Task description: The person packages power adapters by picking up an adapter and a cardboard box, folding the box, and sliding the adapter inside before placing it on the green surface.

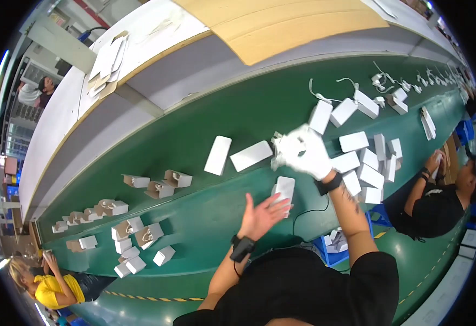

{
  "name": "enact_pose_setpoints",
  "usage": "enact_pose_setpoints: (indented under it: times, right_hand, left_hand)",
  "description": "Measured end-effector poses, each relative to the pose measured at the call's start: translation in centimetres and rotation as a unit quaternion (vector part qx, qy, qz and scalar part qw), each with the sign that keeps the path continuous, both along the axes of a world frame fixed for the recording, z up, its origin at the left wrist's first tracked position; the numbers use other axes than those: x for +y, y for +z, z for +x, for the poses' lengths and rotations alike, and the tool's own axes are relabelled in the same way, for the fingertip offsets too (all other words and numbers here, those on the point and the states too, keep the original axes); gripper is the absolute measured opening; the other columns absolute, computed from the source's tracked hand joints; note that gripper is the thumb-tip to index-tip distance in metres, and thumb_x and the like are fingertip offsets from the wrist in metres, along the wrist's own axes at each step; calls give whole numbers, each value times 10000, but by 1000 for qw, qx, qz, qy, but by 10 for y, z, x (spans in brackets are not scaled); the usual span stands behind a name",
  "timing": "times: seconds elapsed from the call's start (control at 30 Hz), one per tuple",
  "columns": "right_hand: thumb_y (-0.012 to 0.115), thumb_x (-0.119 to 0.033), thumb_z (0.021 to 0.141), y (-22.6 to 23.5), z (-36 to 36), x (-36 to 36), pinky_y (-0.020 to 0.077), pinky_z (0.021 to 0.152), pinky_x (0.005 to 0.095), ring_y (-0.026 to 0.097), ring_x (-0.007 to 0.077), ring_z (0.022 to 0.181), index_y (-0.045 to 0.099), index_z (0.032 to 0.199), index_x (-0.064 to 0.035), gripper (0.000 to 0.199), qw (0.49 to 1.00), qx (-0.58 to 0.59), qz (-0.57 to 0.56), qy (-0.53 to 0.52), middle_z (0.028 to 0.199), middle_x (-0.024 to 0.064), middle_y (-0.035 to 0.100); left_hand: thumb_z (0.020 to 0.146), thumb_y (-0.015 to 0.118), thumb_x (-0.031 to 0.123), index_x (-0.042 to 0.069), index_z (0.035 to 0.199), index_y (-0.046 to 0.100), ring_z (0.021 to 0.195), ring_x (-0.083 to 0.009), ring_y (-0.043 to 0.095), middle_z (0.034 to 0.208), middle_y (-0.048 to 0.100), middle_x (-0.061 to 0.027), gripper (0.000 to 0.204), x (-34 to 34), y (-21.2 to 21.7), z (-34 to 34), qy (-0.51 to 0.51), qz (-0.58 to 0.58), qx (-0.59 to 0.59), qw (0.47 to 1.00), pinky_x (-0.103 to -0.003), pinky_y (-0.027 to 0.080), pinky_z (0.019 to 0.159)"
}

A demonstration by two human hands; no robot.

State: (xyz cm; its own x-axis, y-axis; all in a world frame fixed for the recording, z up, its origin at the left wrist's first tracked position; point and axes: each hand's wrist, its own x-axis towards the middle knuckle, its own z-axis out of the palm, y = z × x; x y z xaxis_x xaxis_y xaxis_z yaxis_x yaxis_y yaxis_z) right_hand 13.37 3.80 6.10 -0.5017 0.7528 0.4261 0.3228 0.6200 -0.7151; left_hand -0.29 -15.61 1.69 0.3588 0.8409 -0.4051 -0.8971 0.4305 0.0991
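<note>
My left hand (264, 217) is bare, its fingers spread. Its fingertips reach the lower part of a small white box (285, 187) on the green bench; I cannot tell whether they touch it. My right hand (307, 153) wears a white glove and hovers over the bench, its fingers curled together around something small and whitish that the glove mostly hides. Left of the glove lie two closed white boxes, one slanted (250, 156) and one more upright (218, 155). Beyond the glove stands another white box (320, 117) with a white cable by it.
A pile of white boxes (369, 175) lies right of my right forearm. Open boxes with cables inside (150, 234) stand at left. White corded plugs (379, 81) line the far right. A shelf with cardboard (281, 27) runs behind. People work at both ends; a blue bin (320, 251) stands below the edge.
</note>
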Motion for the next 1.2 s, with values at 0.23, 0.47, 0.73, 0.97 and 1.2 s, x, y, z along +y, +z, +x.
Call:
enact_pose_setpoints:
  times: [0.23, 0.47, 0.73, 0.97, 1.2]
  right_hand:
    - [686, -140, 747, -23, 36, -106, 479, 719, 279, 606, 167, 766, 579, 959, -34, 260, 896, 278, -331, 104, 913, 83, 619]
    - [621, -128, 835, -30, 29, -133, 483, 765, 264, 608, 148, 860, 521, 1147, -12, 348, 886, 130, -439, 77, 1042, 90, 598]
    - [643, -234, 849, -85, -13, -117, 475, 723, 305, 553, 163, 876, 531, 1135, -31, 368, 830, 235, -495, 102, 1006, 80, 558]
    - [691, -329, 819, -60, 14, -110, 451, 663, 296, 521, 192, 825, 516, 1122, -48, 449, 561, 430, -692, 145, 1055, 80, 532]
    - [698, -307, 814, -11, 21, -98, 424, 630, 252, 514, 172, 784, 479, 1166, -30, 498, 545, 457, -677, 188, 993, 76, 537]
  left_hand:
    - [890, 400, 611, 26, 1307, 453, 960, -226, 577, 972, 612, -88, 720, 44, -73, 30, 178, -26, -197, 964, -376, 427, 913]
    - [953, 295, 557, 62, 1346, 424, 887, -158, 570, 902, 583, -30, 645, 42, -13, 3, 47, 128, 58, 989, -312, 431, 884]
    - [958, 363, 508, 65, 1368, 395, 1122, -208, 505, 1206, 527, -122, 605, 33, -55, -20, 54, 14, 411, 910, -340, 381, 976]
    - [597, 800, 252, 71, 1408, 248, 1188, -341, 460, 1294, 461, -158, 998, 63, -143, -119, -52, -125, 977, 168, -543, 324, 998]
    - [623, 803, 144, 68, 1362, 319, 1170, -232, 478, 1265, 488, -90, 886, 44, -119, -172, -116, 55, 721, 681, -383, 373, 986]
